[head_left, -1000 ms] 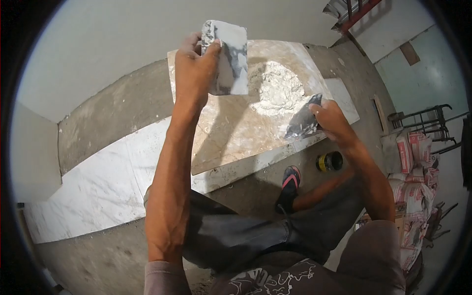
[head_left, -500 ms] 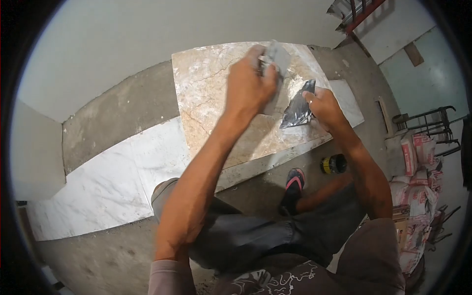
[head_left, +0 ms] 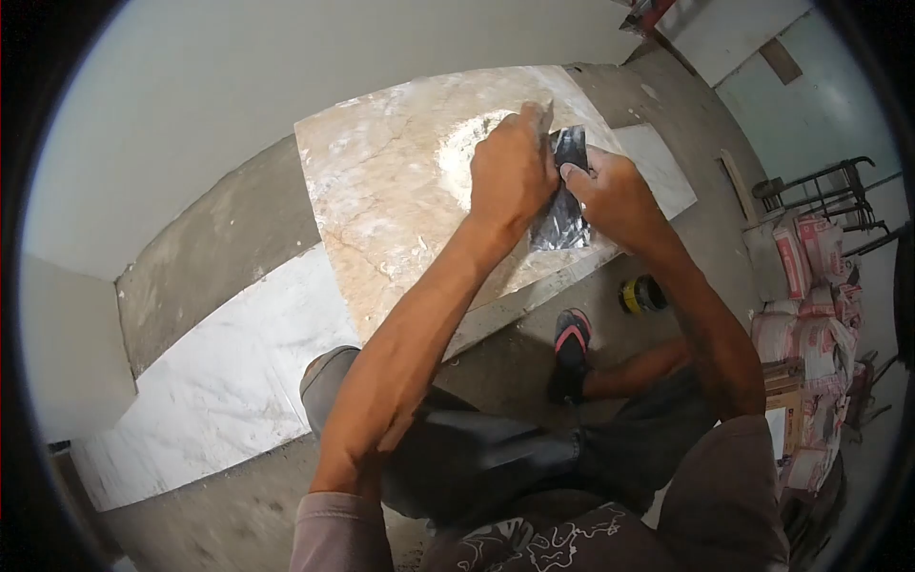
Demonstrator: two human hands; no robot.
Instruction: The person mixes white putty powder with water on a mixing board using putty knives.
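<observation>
Left hand (head_left: 512, 172): fingers curled shut around a small tile piece (head_left: 543, 116), mostly hidden, only its top edge showing. Right hand (head_left: 615, 195): fingers closed on a dark trowel (head_left: 562, 205), blade flat against the left hand's tile piece. Both held over the far right part of a beige marble slab (head_left: 381, 210), beside a white mortar heap (head_left: 459, 153). Slab lies on the floor, across a white marble strip (head_left: 219, 381). Yellow-black can (head_left: 642, 295) and sandalled foot (head_left: 571, 345) off the slab's near edge.

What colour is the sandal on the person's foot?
Black with pink straps, seen in the head view: sandal.
</observation>
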